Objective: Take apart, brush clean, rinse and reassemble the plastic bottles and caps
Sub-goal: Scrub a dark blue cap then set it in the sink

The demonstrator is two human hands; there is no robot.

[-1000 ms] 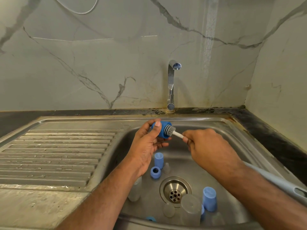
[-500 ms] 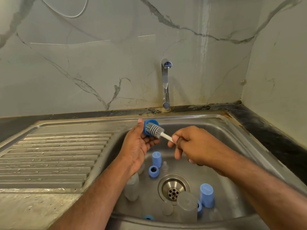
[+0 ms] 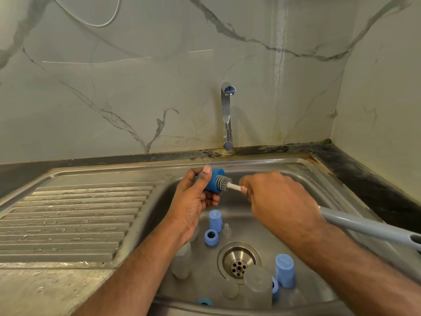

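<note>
Over the steel sink (image 3: pixel 303 179), the left hand (image 3: pixel 193 201) grasps a dark blue cap (image 3: pixel 213 180), thumb across its top and fingers curled beneath, open end turned toward three o'clock; the right hand (image 3: pixel 273 201) is clenched round the brush handle (image 3: pixel 369 229), whose white neck shows just past the knuckles and whose grey shaft runs out toward four o'clock; the grey bristle head (image 3: pixel 222 183) sits at the cap's mouth, apparently partly inside it, though the angle makes the depth hard to judge; the tap (image 3: pixel 227 117) stands at twelve o'clock from the hands, against the marbled wall (image 3: pixel 136 87); in the basin, at six o'clock from the held cap, a light blue cap (image 3: pixel 215 220) stands upright with a blue ring (image 3: pixel 211 236) just below it and a small clear teat (image 3: pixel 226 230) beside them; the drain (image 3: pixel 238 262) lies near the basin's middle; at four o'clock from the drain another light blue cap (image 3: pixel 285 270) stands beside a clear bottle (image 3: pixel 258 286); a second clear bottle (image 3: pixel 182 262) lies at nine o'clock from the drain, partly under the left forearm; the ribbed draining board (image 3: pixel 68 220) stretches away toward nine o'clock.
</note>
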